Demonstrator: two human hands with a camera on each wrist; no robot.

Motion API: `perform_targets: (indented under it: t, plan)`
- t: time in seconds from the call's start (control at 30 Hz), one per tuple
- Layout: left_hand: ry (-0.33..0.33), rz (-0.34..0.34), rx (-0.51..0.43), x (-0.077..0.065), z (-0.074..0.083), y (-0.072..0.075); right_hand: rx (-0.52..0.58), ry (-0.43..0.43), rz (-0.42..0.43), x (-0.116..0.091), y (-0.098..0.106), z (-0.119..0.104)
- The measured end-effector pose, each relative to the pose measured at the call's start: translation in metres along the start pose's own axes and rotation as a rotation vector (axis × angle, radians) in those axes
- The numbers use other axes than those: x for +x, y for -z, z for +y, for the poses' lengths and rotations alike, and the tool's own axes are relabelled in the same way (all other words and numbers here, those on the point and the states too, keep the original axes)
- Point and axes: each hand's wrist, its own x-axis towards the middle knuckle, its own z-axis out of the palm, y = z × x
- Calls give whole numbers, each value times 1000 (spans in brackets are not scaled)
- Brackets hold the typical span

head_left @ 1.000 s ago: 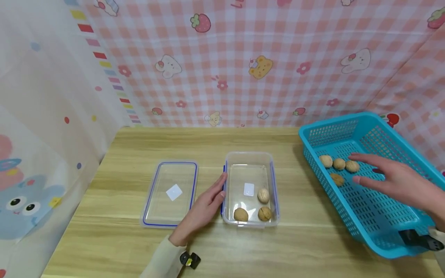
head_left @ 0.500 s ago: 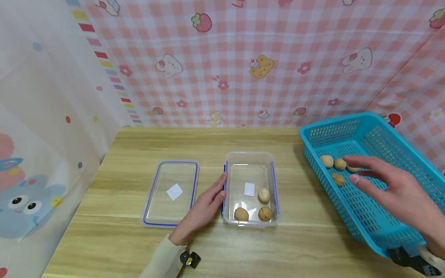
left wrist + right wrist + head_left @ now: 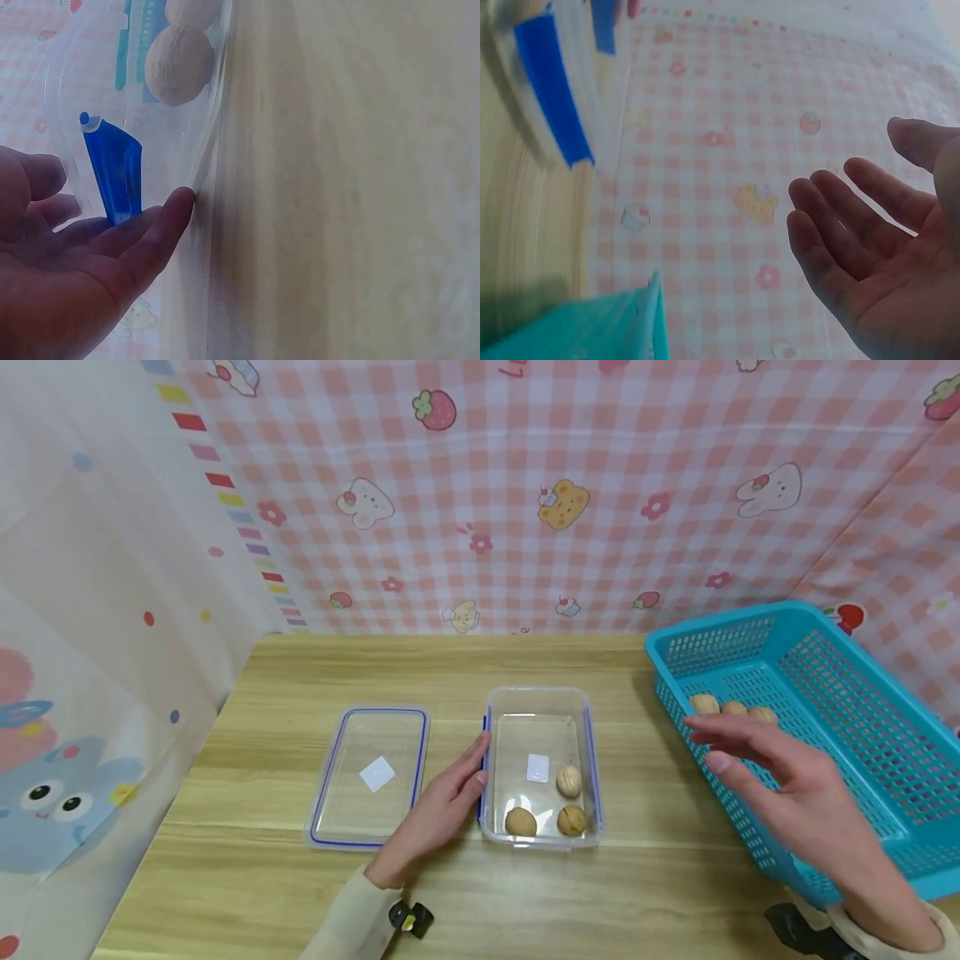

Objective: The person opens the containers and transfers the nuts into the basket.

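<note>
A clear plastic food box (image 3: 521, 735) stands uncovered on the table, with three walnuts (image 3: 568, 782) at its near end and right side. My left hand (image 3: 435, 810) rests its straight fingers against the box's left side. The left wrist view shows those fingertips by a blue latch (image 3: 116, 172), with a walnut (image 3: 178, 66) seen through the wall. Over the left edge of the turquoise basket (image 3: 847, 685) hovers my right hand (image 3: 795, 793), fingers loosely bent. Its palm (image 3: 900, 300) holds nothing in the right wrist view. Behind it, three walnuts (image 3: 705, 704) show in the basket.
Left of the box lies its clear lid (image 3: 360, 739) with a blue seal, flat on the wooden table (image 3: 315, 681). A pink checked cloth (image 3: 480, 468) hangs behind the table, and a white printed curtain (image 3: 97, 568) hangs at the left.
My right hand has moved left and nearer from inside the basket to over its left edge, now covering one walnut there. The left hand and the box have stayed put.
</note>
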Motion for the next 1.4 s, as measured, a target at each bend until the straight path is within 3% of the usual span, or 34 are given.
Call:
perform_targets:
  t: [0.23, 0.47, 0.67, 0.83, 1.13, 1.4]
  plan:
    - [10, -7, -6, 0, 1, 0, 87, -1, -33, 1, -18, -7]
    - [5, -6, -9, 1, 1, 1, 102, 15, -63, 6, -36, -13]
    - [-1, -5, -11, 1, 1, 2, 139, -5, -113, 10, -60, -12]
    - [-3, -6, -16, 1, 0, 2, 151, 42, -141, 14, -81, -10]
    - [-10, -7, -20, 1, -1, 2, 143, 58, -276, 27, -111, -2]
    - [-6, -6, -24, 0, -1, 2, 137, 12, -397, 34, -128, 3]
